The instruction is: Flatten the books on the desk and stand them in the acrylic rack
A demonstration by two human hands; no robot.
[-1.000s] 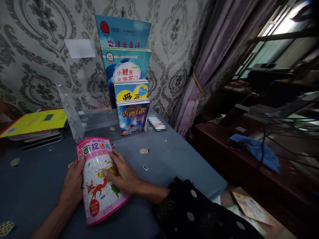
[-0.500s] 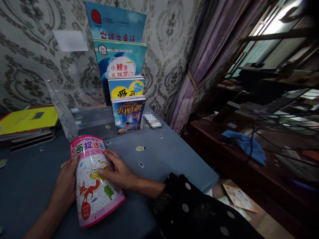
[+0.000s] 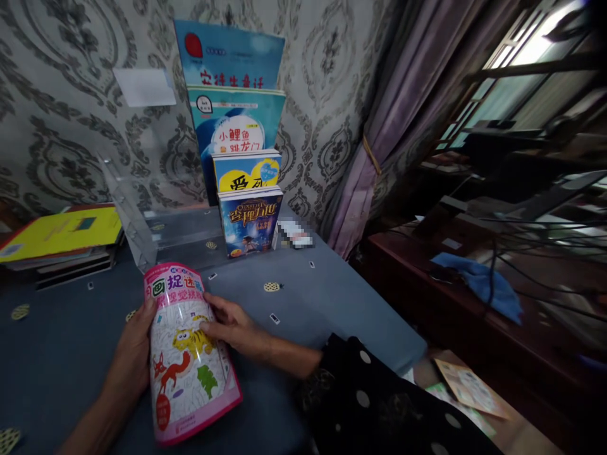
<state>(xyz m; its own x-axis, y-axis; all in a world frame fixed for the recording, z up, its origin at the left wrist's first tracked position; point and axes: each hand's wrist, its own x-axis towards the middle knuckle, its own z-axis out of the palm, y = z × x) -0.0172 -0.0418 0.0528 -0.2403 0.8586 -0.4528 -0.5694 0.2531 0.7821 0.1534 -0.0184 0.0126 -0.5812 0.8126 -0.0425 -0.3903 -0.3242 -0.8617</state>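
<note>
A pink-bordered children's picture book (image 3: 187, 379) with a tiger, a fox and a leaf on its cover is bent into a curve between my hands. My left hand (image 3: 135, 344) grips its left edge, thumb on the cover and the other fingers behind. On the right edge, my right hand (image 3: 237, 328) holds it with the thumb pressed near the tiger. Beyond the book stands a clear acrylic rack (image 3: 135, 215). At the rack's right end, several books stand in stepped rows, with a dark blue book (image 3: 249, 224) in front and a teal book (image 3: 239, 120) behind.
A pile of books topped by a yellow one (image 3: 61, 234) lies at the left of the blue-covered table (image 3: 322, 303). A blurred-out item (image 3: 294, 232) lies right of the rack. A purple curtain (image 3: 379, 139) hangs behind; a blue cloth (image 3: 478, 281) rests on dark furniture.
The view has shifted slightly, so the scene sits lower and farther right. My right thumb has slid toward the book's edge, showing more of the tiger. Both hands still hold the book.
</note>
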